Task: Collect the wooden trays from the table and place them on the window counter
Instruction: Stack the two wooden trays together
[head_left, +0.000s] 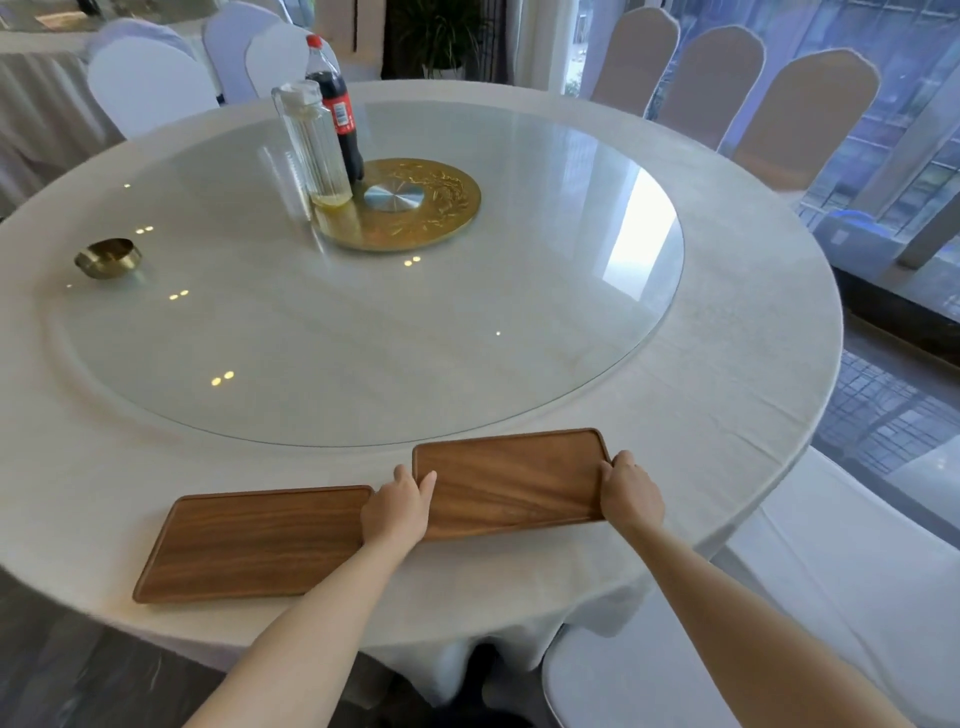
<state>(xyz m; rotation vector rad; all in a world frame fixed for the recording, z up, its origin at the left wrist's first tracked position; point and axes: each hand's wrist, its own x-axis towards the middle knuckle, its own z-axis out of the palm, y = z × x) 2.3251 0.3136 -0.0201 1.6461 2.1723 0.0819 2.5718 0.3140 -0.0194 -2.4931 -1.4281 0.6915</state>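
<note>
Two flat rectangular wooden trays lie on the near edge of the round white-clothed table (727, 332). The right tray (511, 480) is held at both short ends: my left hand (397, 506) grips its left end with the thumb on top, and my right hand (628, 491) grips its right end. Whether this tray is lifted off the cloth I cannot tell. The left tray (254, 540) lies untouched beside my left hand, its right end partly hidden by that hand.
A glass turntable (519, 312) carries a cola bottle (335, 104), a clear glass pitcher (311, 145) and a gold centre disc (415, 208). A small brass bowl (108, 257) sits at the left. White-covered chairs ring the table; one chair (779, 597) stands at my right, windows beyond.
</note>
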